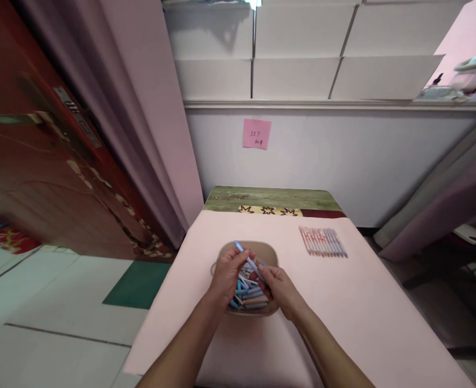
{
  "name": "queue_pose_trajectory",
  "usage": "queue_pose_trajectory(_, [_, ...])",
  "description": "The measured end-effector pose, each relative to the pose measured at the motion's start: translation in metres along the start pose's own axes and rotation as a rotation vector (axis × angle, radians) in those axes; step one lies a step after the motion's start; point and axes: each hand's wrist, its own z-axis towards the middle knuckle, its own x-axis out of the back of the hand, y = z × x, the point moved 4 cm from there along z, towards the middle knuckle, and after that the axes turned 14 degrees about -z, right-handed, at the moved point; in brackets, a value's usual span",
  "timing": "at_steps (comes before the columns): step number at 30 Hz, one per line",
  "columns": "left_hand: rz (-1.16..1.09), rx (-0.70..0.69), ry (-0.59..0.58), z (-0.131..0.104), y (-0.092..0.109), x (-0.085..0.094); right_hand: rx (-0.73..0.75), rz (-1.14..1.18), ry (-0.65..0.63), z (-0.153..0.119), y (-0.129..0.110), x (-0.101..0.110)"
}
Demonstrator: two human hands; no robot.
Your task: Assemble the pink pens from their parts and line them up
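Observation:
A light blue pen (253, 265) slants above a beige basket (268, 252), its bluer end up and to the left. My left hand (229, 269) is closed around the upper part of the pen. The fingers of my right hand (277, 284) pinch its lower end. A small blue tip shows by the right fingers; whether it is a separate piece I cannot tell. Below both hands, several loose pens (250, 293) in blue, white and tan lie in the basket, partly hidden by the hands.
A neat row of several pens (322, 241) lies at the right on the pale pink table cover (343, 312). A pink note (257, 133) is stuck on the wall behind. At the left is a brown door (28, 161) with a purple curtain (141, 134) beside it.

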Motion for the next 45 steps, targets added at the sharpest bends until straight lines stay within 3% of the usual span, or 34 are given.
queue_pose_trajectory(2, [-0.012, -0.004, 0.016, 0.000, 0.000, 0.002, 0.012, -0.029, 0.010, 0.001, -0.001, 0.002])
queue_pose_trajectory(5, [-0.035, -0.062, 0.059, 0.002, 0.002, 0.008, 0.075, -0.172, 0.143, -0.001, -0.005, 0.013])
queue_pose_trajectory(9, [0.096, -0.145, 0.037, 0.005, 0.010, 0.020, 0.102, -0.661, 0.355, -0.009, -0.018, 0.028])
queue_pose_trajectory(13, [0.634, -0.284, -0.091, 0.003, 0.021, 0.026, 0.155, -1.154, 0.478, -0.016, -0.038, 0.033])
queue_pose_trajectory(16, [1.155, -0.466, -0.147, -0.003, 0.028, 0.026, 0.188, -1.339, 0.463, -0.016, -0.048, 0.030])
queue_pose_trajectory(18, [1.419, -0.542, -0.174, -0.006, 0.029, 0.027, 0.189, -1.378, 0.449, -0.017, -0.053, 0.028])
queue_pose_trajectory(21, [1.625, -0.575, -0.216, -0.010, 0.030, 0.029, 0.203, -1.336, 0.456, -0.021, -0.063, 0.029])
queue_pose_trajectory(24, [1.732, -0.581, -0.287, -0.013, 0.029, 0.030, 0.243, -1.241, 0.500, -0.025, -0.073, 0.033])
queue_pose_trajectory(28, [1.748, -0.544, -0.495, -0.020, 0.019, 0.032, 0.303, -1.143, 0.572, -0.019, -0.073, 0.036])
queue_pose_trajectory(33, [1.772, -0.526, -0.604, -0.027, 0.007, 0.032, 0.204, -1.226, 0.443, 0.005, -0.041, 0.025])
queue_pose_trajectory(41, [1.722, -0.420, -0.617, -0.027, 0.018, 0.044, 0.253, -1.483, 0.041, 0.015, -0.011, -0.012])
queue_pose_trajectory(45, [1.722, -0.353, -0.567, -0.023, 0.022, 0.053, 0.231, -1.605, -0.020, 0.015, -0.006, -0.019])
